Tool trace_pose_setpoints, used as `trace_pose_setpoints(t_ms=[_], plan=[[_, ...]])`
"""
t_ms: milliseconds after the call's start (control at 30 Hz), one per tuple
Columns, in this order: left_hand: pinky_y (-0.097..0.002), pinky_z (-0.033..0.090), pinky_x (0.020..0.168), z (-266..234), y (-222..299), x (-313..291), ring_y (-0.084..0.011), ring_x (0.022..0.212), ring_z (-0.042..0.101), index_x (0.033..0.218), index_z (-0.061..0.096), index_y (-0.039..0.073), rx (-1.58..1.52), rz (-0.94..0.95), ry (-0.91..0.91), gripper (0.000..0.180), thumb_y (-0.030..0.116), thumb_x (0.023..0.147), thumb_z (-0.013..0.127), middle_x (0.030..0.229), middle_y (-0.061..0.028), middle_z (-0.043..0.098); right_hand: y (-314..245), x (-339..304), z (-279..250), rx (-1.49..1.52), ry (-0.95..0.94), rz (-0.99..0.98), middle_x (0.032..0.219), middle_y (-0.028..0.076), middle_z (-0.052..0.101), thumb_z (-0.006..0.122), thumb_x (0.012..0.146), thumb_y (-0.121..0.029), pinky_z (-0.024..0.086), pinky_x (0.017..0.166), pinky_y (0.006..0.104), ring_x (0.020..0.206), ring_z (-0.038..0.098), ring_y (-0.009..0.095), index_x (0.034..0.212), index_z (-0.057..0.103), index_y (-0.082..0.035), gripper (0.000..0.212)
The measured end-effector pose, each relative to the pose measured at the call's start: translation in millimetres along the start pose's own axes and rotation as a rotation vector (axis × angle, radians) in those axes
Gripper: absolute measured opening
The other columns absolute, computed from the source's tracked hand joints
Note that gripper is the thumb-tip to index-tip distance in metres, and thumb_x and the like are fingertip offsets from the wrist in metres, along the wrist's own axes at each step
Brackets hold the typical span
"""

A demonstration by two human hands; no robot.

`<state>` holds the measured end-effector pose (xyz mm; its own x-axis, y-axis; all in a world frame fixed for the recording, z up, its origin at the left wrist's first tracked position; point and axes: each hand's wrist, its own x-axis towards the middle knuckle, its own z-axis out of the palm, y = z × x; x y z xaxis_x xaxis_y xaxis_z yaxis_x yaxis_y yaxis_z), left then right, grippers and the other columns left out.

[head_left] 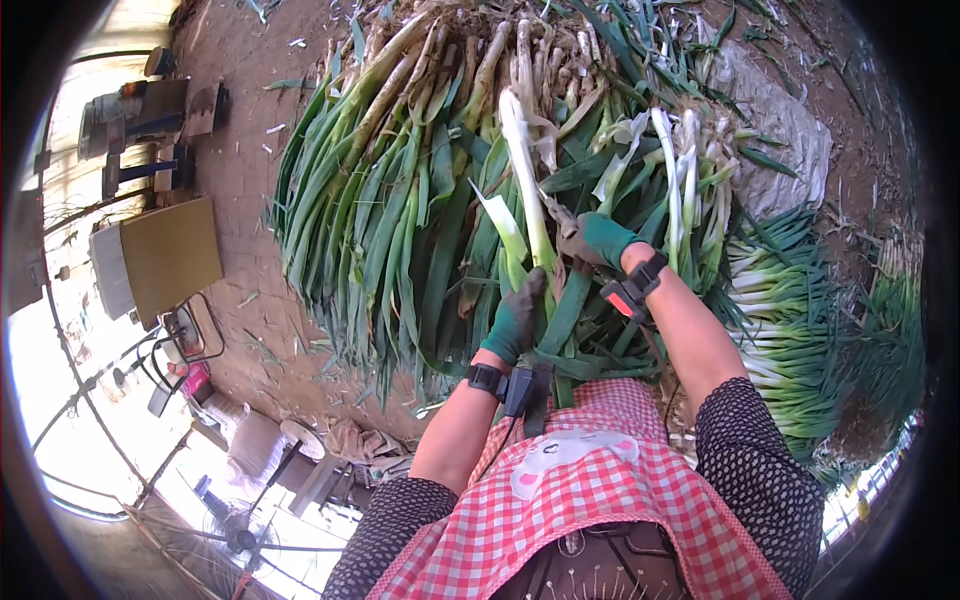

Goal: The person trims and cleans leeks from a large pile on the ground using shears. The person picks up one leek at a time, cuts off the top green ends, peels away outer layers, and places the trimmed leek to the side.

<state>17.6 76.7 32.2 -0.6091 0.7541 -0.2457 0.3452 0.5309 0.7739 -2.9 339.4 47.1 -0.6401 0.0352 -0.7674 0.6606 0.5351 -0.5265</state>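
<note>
My left hand [519, 312], in a green and dark work glove, is closed around the green part of a large green onion [524, 170]. Its white shank points away from me, bare and clean. A loosened outer leaf [502, 222] splays off to the left of the shank. My right hand [597, 241], gloved the same way, grips a grey narrow-tipped tool [558, 208] whose tip lies close beside the shank. What kind of tool it is cannot be made out. Beneath both hands spreads a big heap of untrimmed green onions [400, 190], roots at the far side.
Cleaned green onions [785, 330] lie stacked at the right, near a pale plastic sheet [775, 120]. More bundles [893, 310] sit farther right. On the left are a tan box-like panel [170, 255], a metal-framed chair [190, 330] and a fan [240, 540]. Leaf scraps litter the floor.
</note>
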Motion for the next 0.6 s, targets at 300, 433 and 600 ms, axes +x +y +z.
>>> trace_pose_setpoints(t_ms=[300,433,600], plan=[[-0.0303,0.054,0.086,15,104,26,-0.0115,0.097,0.065,0.126,0.068,0.002,-1.072,-0.517,-0.515,0.044,0.033,0.097,0.076,0.111,-0.0029,0.072,54,-33,-4,0.439,0.283,-0.210,0.112,0.015,0.069,0.085,0.080,-0.031,0.052,0.094,0.0388,0.101,0.065,0.026,0.128,0.059,0.000,0.063],[-0.0388,0.052,0.098,-13,92,67,-0.0279,0.110,0.065,0.132,0.066,0.001,-0.541,-0.289,-0.336,0.056,0.036,0.090,0.078,0.121,-0.0166,0.070,83,-115,-46,0.395,0.593,-0.246,0.114,0.017,0.067,0.076,0.084,-0.023,0.052,0.094,0.0393,0.102,0.066,0.029,0.139,0.052,0.001,0.065],[-0.0518,0.046,0.109,-13,-21,131,-0.0453,0.135,0.048,0.150,0.044,0.000,0.264,-0.578,0.164,0.086,0.042,0.084,0.079,0.147,-0.0278,0.050,162,-180,-102,0.118,0.876,-0.165,0.114,0.016,0.068,0.075,0.087,-0.017,0.055,0.086,0.0417,0.098,0.067,0.028,0.140,0.050,0.000,0.061]])
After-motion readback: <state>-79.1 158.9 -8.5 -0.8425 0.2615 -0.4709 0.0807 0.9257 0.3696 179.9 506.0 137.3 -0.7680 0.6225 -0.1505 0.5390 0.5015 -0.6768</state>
